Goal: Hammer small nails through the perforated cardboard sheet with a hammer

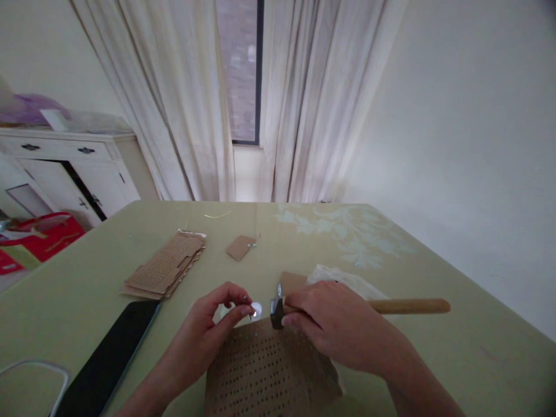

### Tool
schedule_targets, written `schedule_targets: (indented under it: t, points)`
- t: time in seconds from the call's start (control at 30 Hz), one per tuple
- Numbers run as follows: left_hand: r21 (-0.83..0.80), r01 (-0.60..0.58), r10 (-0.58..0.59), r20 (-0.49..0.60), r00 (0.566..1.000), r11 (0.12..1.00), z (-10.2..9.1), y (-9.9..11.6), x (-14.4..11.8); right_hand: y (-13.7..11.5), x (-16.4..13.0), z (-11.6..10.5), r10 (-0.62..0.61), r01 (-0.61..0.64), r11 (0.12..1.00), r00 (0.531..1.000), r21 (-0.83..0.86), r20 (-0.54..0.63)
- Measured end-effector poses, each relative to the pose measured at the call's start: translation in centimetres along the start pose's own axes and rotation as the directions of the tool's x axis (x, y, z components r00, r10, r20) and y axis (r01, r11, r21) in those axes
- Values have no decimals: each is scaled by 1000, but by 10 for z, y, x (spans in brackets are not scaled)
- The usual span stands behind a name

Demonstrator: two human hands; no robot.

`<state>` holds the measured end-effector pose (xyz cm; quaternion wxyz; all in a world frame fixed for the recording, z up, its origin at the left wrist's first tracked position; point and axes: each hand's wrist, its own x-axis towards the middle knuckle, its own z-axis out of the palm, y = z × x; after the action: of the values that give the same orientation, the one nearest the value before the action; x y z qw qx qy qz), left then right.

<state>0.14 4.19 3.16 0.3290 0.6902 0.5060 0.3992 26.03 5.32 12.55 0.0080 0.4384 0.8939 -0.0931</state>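
Observation:
My right hand (pixel 334 315) is closed round the wooden handle of a hammer (pixel 408 306), close below its dark metal head. The hammer lies sideways, its handle pointing right. With thumb and forefinger, my left hand (pixel 221 315) pinches a small nail-like piece (pixel 245 299), too small to make out well. Below both hands is a sheet of brown cardboard (pixel 260 370) with rows of punched holes, bent toward its right side. A bright round white spot (pixel 256 311) shows between the left fingertips and the hammer head.
A stack of perforated cardboard (pixel 167 263) lies left, beside a black phone or tablet (pixel 113 359) and a white cable (pixel 39 364). Farther back is a small cardboard piece (pixel 240 247). Crumpled white plastic (pixel 347 278) lies behind my right hand. The table (pixel 434 353) meets a wall at right.

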Motion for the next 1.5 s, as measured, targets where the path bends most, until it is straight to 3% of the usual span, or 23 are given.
schedule_targets:
  t: [0.17, 0.37, 0.8, 1.03, 1.2, 1.37, 1.5]
  points:
    - [-59, 85, -80, 85, 993, 995, 11, 3, -7, 3, -2, 0, 10, -9, 998, 1000, -60, 10]
    - [1, 122, -121, 137, 983, 992, 14, -3, -6, 1, 1, 1, 2, -1, 1000, 1000, -29, 22]
    - [57, -57, 49, 120, 992, 997, 16, -10, -10, -4, 4, 4, 5, -3, 999, 999, -37, 35]
    - [103, -167, 147, 176, 973, 980, 16, -10, -10, -14, 1, -6, -5, 54, 954, 986, 294, -166]
    - [130, -169, 134, 243, 961, 977, 15, -7, -11, -21, 2, -5, 11, -1, 972, 999, 234, -40]
    - [78, -124, 102, 241, 965, 989, 17, -6, -11, -21, 3, -5, 28, -4, 973, 995, 230, -99]
    - [33, -87, 75, 267, 961, 996, 17, -1, -10, -18, 3, -1, 11, -8, 987, 1000, 162, -18]
